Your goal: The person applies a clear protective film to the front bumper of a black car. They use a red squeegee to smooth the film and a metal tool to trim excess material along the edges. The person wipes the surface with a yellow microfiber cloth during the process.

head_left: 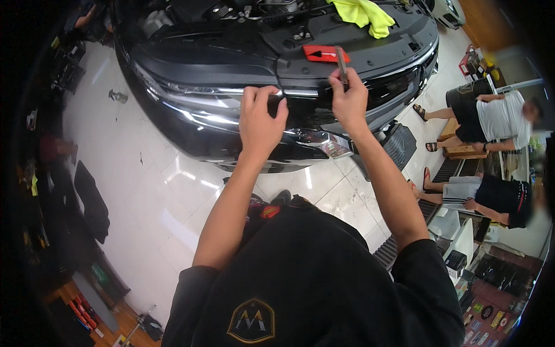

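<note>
I stand at the front of a black car with its engine bay exposed. My left hand is at the chrome trim along the front edge, fingers curled and thumb close to them; what they grip, if anything, is hidden. My right hand, a little farther right, is closed around a slim grey blade-like tool that points up and away from me. Just beyond that hand, a red squeegee card with a black arrow lies on the black plastic cover, partly behind the tool.
A yellow-green cloth lies over the far edge of the engine bay. Two people stand on the right, one in a white shirt, one in a dark shirt. A spray bottle stands on the tiled floor at left.
</note>
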Demonstrator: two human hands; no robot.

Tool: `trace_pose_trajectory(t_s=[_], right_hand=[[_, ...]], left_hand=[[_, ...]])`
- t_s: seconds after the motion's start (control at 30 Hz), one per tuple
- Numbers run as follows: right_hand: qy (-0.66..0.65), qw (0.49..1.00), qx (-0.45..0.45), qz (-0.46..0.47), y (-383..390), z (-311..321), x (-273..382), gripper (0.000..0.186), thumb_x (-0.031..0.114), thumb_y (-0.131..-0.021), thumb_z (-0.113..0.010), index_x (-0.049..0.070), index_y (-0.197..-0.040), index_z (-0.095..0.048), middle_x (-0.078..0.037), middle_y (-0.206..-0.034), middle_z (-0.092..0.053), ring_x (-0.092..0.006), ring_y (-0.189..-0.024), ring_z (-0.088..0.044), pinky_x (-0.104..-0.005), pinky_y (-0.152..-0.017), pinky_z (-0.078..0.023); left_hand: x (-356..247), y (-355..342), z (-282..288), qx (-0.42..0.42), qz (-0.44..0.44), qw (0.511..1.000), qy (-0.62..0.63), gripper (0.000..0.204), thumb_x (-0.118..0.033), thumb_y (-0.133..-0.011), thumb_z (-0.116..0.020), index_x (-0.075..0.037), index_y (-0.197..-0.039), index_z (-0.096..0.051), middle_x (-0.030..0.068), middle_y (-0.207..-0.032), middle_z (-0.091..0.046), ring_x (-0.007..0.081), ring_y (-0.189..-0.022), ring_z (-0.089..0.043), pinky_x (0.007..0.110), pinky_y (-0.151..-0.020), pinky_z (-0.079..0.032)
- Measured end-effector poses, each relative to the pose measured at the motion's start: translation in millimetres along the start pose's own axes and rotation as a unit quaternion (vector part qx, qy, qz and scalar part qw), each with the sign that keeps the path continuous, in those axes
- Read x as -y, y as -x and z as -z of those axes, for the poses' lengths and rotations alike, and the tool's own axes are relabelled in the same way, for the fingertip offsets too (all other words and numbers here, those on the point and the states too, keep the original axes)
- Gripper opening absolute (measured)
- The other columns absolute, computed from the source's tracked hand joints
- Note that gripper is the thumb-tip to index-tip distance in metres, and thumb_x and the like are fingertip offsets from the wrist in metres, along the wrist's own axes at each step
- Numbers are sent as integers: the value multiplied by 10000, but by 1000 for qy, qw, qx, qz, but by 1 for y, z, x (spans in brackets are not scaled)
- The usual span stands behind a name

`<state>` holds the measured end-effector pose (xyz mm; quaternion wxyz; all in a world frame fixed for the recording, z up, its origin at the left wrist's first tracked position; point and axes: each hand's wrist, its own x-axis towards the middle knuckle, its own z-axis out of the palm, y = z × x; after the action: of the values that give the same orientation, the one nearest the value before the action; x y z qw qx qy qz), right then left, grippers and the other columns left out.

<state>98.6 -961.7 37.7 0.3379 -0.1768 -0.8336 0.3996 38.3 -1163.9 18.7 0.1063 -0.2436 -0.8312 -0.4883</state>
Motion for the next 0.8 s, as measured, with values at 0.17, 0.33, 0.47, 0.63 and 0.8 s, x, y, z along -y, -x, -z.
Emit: trace_pose_trajectory(t_s=[0.17, 0.33, 0.47, 0.63, 0.8], right_hand=[[-44, 987, -120, -92, -3, 30, -62, 95, 60, -944, -711, 13, -947, -628, -41, -752, -623, -137, -698, -535, -315, -667, -447], [-74, 968, -225, -86, -18, 42, -85, 92, 58, -949, -707, 6, -939, -632, -28, -766, -626, -115, -720, -551, -299, -687, -454], [-120, 961, -221, -114, -39, 55, -93, 96, 73, -958, -702, 7, -938, -635, -25, -776, -633, -115, -725, -559, -296, -694, -462], [-28, 959, -250, -132, -75, 80, -99, 106, 97, -963, -693, 7, -948, -641, -50, -774, -666, -146, -719, -603, -323, -682, -476], [46, 950, -269, -151, -118, 123, -132, 108, 105, -951, -694, 8, -968, -649, -98, -788, -693, -194, -714, -638, -360, -687, -496]], left_hand=[[-4, -3, 1, 24, 12, 999, 19, 258, -161, -905, -770, -71, -1128, -678, 103, -1102, -571, 292, -1033, -638, 411, -901, -521], [-11, -10, 6, 39, 27, 999, 15, 246, -155, -918, -756, -63, -1130, -671, 99, -1116, -577, 287, -1002, -653, 418, -877, -534], [-18, -15, 10, 62, 52, 997, -13, 217, -151, -940, -736, -44, -1121, -681, 111, -1097, -603, 271, -1005, -658, 393, -853, -524], [-21, -16, 21, 55, 73, 996, 4, 195, -142, -942, -727, -45, -1109, -699, 89, -1030, -611, 203, -822, -552, 341, -757, -463], [-43, -30, 19, 43, -18, 997, 55, 160, -41, -925, -720, -34, -1082, -697, 77, -1001, -594, 160, -775, -487, 303, -718, -421]])
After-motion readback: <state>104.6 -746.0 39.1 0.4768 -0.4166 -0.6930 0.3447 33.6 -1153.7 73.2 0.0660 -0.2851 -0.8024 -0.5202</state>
